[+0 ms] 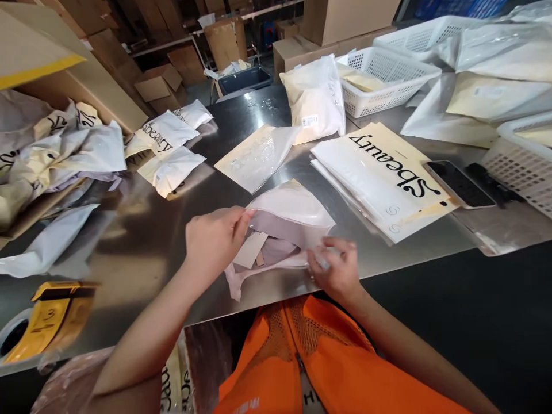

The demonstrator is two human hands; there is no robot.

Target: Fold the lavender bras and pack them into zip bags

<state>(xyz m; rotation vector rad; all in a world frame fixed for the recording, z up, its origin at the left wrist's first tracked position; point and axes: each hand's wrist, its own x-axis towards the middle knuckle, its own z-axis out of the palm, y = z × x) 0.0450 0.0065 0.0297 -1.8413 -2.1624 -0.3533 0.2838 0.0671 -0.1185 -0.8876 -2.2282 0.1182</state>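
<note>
- The left hand [214,237] pinches the upper lip of a clear poly bag [293,210] that lies on the steel counter [129,253] just in front of the person, fingers closed on the film at its left corner.
- The right hand [335,265] grips the bag's lower right edge, thumb and fingers pressed together on the plastic; the two hands stand apart, one at each side of the mouth.
- A mauve garment [276,244] with a pale card tag [250,250] sits partly inside the bag and partly out, its lower end trailing toward the counter's near edge.
- To do this step well, the person likely needs to keep the lip lifted with the left hand so that the mouth stays wide, since thin film tends to cling shut.
- The garment looks loosely folded; flattening it and tucking the tag under before it slides further would probably avoid a bunched, lumpy pack.
- The trailing end near the counter's edge could drop off or snag; gathering it first seems wise.
- A stack of printed mailers [383,178] lies just to the right, with a phone [459,184] beside it, and a second clear bag [256,155] lies further back; keeping the work clear of these seems sensible.
</note>
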